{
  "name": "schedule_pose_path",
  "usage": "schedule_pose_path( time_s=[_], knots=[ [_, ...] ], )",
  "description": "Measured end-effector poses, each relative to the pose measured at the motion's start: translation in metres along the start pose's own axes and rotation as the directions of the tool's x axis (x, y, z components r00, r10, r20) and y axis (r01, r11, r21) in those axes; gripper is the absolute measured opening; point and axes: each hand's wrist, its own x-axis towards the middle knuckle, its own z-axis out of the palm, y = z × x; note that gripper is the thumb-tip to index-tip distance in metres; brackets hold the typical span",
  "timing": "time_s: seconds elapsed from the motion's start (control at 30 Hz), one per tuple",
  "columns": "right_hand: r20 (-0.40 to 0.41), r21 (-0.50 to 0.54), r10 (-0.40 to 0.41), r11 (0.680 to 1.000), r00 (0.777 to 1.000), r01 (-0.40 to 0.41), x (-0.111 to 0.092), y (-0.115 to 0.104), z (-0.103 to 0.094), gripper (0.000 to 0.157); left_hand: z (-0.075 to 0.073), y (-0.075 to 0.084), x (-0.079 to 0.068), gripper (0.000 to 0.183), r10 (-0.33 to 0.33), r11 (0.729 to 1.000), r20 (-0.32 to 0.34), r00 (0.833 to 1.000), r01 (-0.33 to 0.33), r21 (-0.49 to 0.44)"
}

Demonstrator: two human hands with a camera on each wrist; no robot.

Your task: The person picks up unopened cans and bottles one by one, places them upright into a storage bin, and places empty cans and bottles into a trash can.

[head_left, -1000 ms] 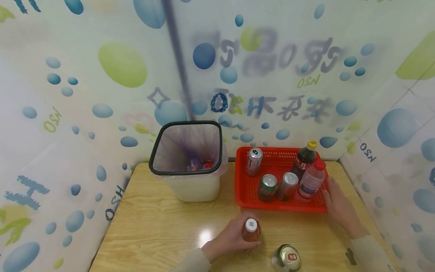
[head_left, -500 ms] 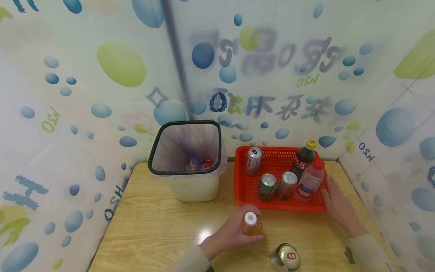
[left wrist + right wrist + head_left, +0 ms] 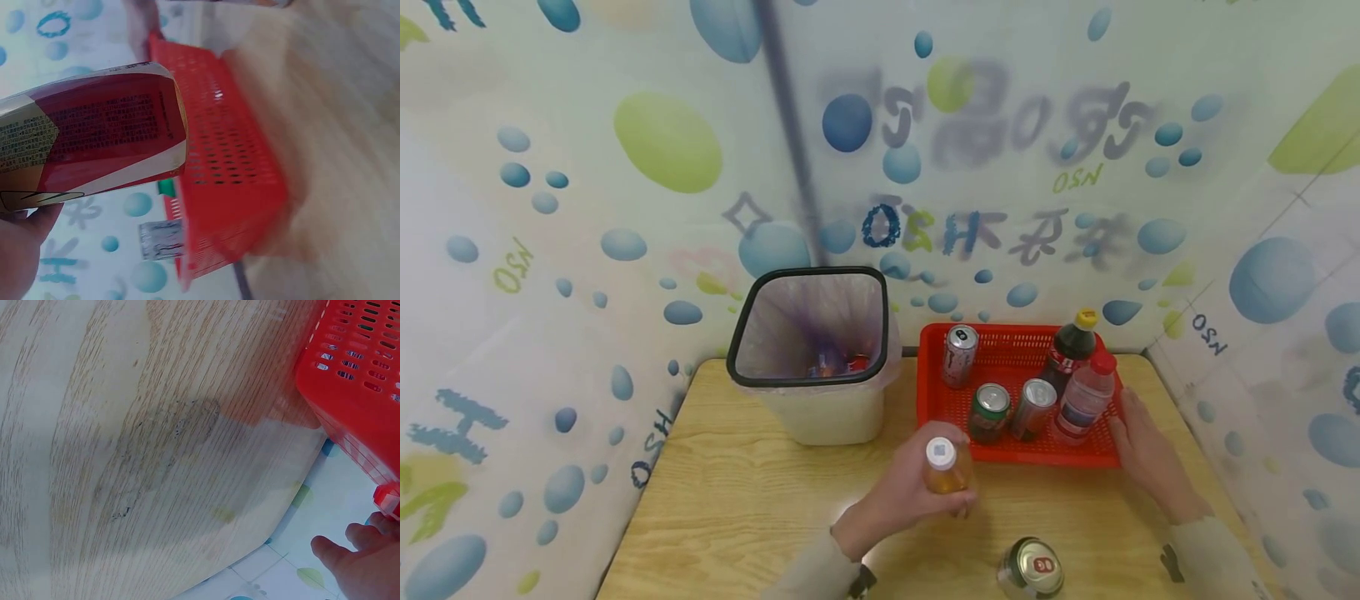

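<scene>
My left hand point(image 3: 910, 479) grips a bottle point(image 3: 946, 475) with a white cap and amber drink, close in front of the red basket point(image 3: 1022, 455). In the left wrist view the bottle's red and cream label point(image 3: 100, 134) fills the left side, clear of the table and beside the basket's perforated wall. My right hand point(image 3: 1150, 454) lies along the basket's right side, fingers fairly straight. The right wrist view catches its fingertips point(image 3: 350, 540) near the basket's edge. A can with a gold top point(image 3: 1033, 568) stands on the table between the two arms.
Inside the basket stand a silver-topped pale can point(image 3: 960, 357), a green can point(image 3: 990, 414), another can point(image 3: 1035, 410), a cola bottle point(image 3: 1070, 354) and a red-capped clear bottle point(image 3: 1086, 398). A lined bin point(image 3: 842, 414) with items inside stands left of it on the wooden table point(image 3: 737, 500).
My left hand has lifted the bottle and moved it up and slightly left, nearer the basket's front corner. The right hand has stayed at the basket's side.
</scene>
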Motion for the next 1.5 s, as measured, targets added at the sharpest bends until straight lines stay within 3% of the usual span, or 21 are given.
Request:
schedule_pose_path(
  time_s=[0.17, 0.3, 0.6, 0.87, 1.07, 1.23, 1.5],
  knots=[
    [-0.016, 0.004, -0.002, 1.0, 1.0, 0.002, 0.0, 0.0, 0.001, 0.067, -0.008, 0.01, 0.015, 0.059, 0.038, 0.998, -0.057, 0.998, -0.035, 0.042],
    [-0.021, 0.008, 0.009, 1.0, 1.0, -0.009, 0.0, 0.0, 0.002, 0.067, -0.014, 0.016, 0.028, 0.061, 0.03, 0.998, -0.084, 0.996, -0.026, 0.051],
    [0.002, -0.005, 0.025, 1.0, 1.0, -0.025, 0.001, -0.001, 0.001, 0.068, -0.018, 0.021, 0.057, 0.061, -0.046, 0.994, -0.163, 0.986, 0.061, 0.087],
    [-0.015, 0.001, 0.021, 1.0, 1.0, -0.021, 0.002, 0.003, 0.003, 0.067, -0.008, 0.002, 0.074, 0.064, -0.148, 0.972, -0.25, 0.957, 0.188, 0.144],
    [-0.03, -0.001, 0.006, 1.0, 1.0, -0.006, 0.003, 0.005, 0.005, 0.066, 0.001, -0.017, 0.081, 0.07, -0.235, 0.953, -0.29, 0.928, 0.278, 0.118],
    [-0.037, 0.001, 0.003, 1.0, 0.999, -0.003, 0.004, 0.007, 0.006, 0.065, 0.006, -0.03, 0.084, 0.072, -0.238, 0.945, -0.35, 0.906, 0.299, 0.131],
    [-0.033, 0.002, 0.0, 1.0, 0.999, 0.0, 0.004, 0.005, 0.005, 0.065, 0.015, -0.049, 0.091, 0.071, -0.206, 0.937, -0.379, 0.902, 0.293, 0.189]
  ],
)
